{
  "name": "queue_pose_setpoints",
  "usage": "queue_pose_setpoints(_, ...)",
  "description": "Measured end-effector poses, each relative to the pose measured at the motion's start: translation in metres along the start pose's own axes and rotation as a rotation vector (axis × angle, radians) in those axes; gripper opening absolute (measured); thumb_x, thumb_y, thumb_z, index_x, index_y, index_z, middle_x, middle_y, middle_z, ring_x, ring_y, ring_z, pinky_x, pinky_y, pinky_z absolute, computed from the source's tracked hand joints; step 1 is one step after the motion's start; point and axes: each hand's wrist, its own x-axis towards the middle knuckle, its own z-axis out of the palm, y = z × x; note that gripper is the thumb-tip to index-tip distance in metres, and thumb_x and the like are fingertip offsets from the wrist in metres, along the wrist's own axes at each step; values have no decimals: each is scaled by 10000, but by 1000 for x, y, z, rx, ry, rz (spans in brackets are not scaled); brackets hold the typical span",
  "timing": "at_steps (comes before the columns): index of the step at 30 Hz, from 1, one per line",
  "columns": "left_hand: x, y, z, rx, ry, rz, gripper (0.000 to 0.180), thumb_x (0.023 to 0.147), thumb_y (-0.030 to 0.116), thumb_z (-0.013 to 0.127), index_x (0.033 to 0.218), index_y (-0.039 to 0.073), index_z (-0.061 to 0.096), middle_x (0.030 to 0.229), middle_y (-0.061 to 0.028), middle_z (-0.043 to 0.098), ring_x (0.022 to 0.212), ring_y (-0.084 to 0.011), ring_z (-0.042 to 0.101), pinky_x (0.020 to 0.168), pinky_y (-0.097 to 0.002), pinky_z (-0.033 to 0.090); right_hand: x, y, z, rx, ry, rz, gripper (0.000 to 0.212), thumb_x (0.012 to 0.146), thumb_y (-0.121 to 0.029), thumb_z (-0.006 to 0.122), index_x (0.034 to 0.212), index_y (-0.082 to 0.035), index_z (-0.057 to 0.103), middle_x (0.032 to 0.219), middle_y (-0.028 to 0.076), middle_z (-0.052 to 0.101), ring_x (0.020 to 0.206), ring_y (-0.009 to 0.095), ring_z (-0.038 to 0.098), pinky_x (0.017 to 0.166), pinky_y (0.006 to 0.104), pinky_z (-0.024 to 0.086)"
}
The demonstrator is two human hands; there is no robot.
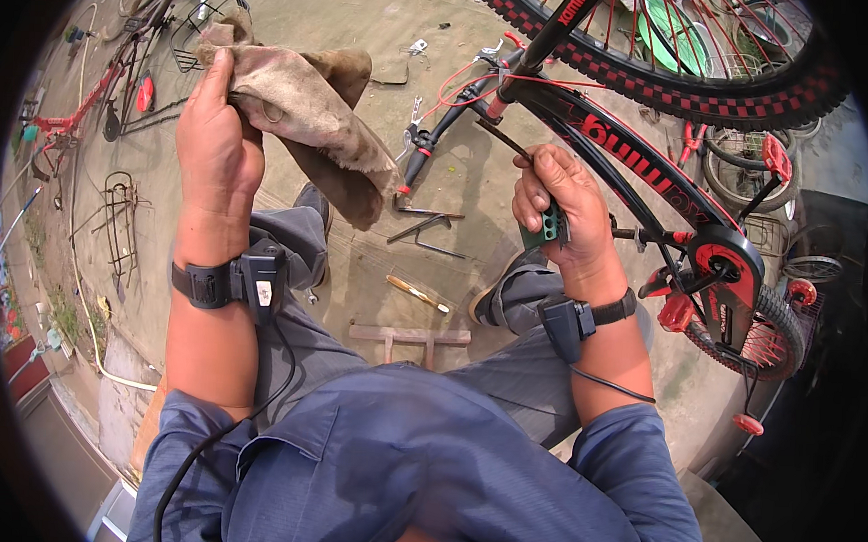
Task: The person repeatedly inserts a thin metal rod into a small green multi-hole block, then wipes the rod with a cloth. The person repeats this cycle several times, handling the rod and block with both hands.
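My left hand (218,158) is closed on the upper edge of a stained tan and brown rag (306,104), which hangs out to the right in folds. In my right hand (566,199) is what looks like a hex key set with a green, holed holder (550,223). A dark thin rod (501,137) sticks out past the fingertips toward the bike's handlebar; whether it joins the holder is hidden by my fingers. Right beside that hand lies a black and red bicycle (620,148), upside down or on its side, its knobbly front wheel at the top.
On the concrete between my feet are bent metal rods (431,231), a yellow-handled tool (417,294) and a wooden stool or stand (410,335). A wire rack (120,222) and a red bike frame (90,116) lie at left. Green basins (667,35) stand behind the wheel.
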Motion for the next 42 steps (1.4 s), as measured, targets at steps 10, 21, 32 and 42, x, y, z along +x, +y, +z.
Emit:
queue_pose_setpoints(10, 53, 37, -39, 164, 100, 186, 250, 1033, 117, 544, 1258, 15, 581, 1144, -147, 672, 980, -288, 705, 800, -428, 619, -3, -4, 0, -22, 56, -15, 302, 1057, -252, 540, 1108, 42, 588, 618, -7, 460, 490, 116, 460, 505, 265, 359)
queue_pose_setpoints(21, 135, 40, -84, 352, 251, 116, 269, 1041, 101, 504, 1252, -61, 540, 1241, -200, 637, 1125, -336, 660, 989, -482, 570, -5, -5, -5, -50, 100, -21, 339, 1060, -257, 533, 1152, 69, 561, 652, -13, 452, 533, 109, 465, 531, 262, 361)
queue_pose_setpoints(32, 46, -13, -1, 606, -373, -106, 513, 1006, 226, 624, 1424, -32, 477, 1327, -166, 627, 1196, -240, 642, 959, -316, 538, 2, 4, -1, 11, 83, 21, 299, 1047, -233, 560, 1116, 53, 613, 649, -6, 494, 537, 124, 506, 528, 263, 394)
queue_pose_setpoints(42, -62, -53, 69, 446, -955, -236, 330, 977, 183, 679, 1260, 15, 654, 1067, -83, 715, 964, -142, 698, 772, -257, 534, -1, 10, 10, -5, 119, 93, 279, 1028, -243, 599, 1089, 25, 646, 648, -6, 519, 513, 117, 534, 509, 236, 431)
